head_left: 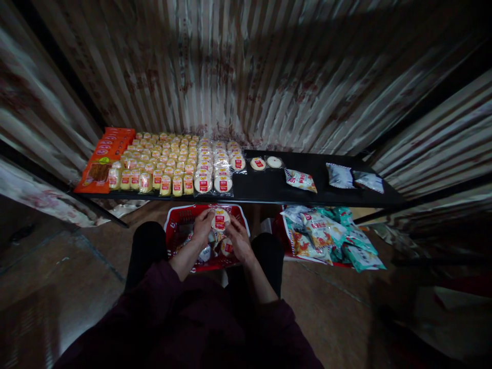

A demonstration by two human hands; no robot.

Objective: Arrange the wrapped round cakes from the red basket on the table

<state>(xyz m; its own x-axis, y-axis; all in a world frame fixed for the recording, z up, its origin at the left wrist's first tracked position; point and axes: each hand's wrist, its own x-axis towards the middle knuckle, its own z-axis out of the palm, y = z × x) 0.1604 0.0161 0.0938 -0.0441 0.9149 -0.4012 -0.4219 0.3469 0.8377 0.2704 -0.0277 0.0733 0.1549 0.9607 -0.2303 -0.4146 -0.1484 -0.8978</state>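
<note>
Between my two hands is a round, pale packaged cake (220, 219) in clear wrap with a red label. My left hand (203, 225) grips its left edge, and my right hand (239, 238) grips its right edge. Both hands are over a red basket (169, 225) between my knees, which holds more wrapped round cakes (226, 247). Just beyond the hands runs a black shelf (253, 189). Along its front edge stand similar round cakes (203, 183) in rows, with small yellow wrapped cakes (165, 184) to their left.
Orange packets (103, 159) lie at the shelf's left end. A snack bag (300, 180) and silvery bags (340, 176) lie toward the right. A second red basket (280, 230) below is heaped with snack bags (323, 230). Dark posts and striped curtains (238, 77) enclose the shelf.
</note>
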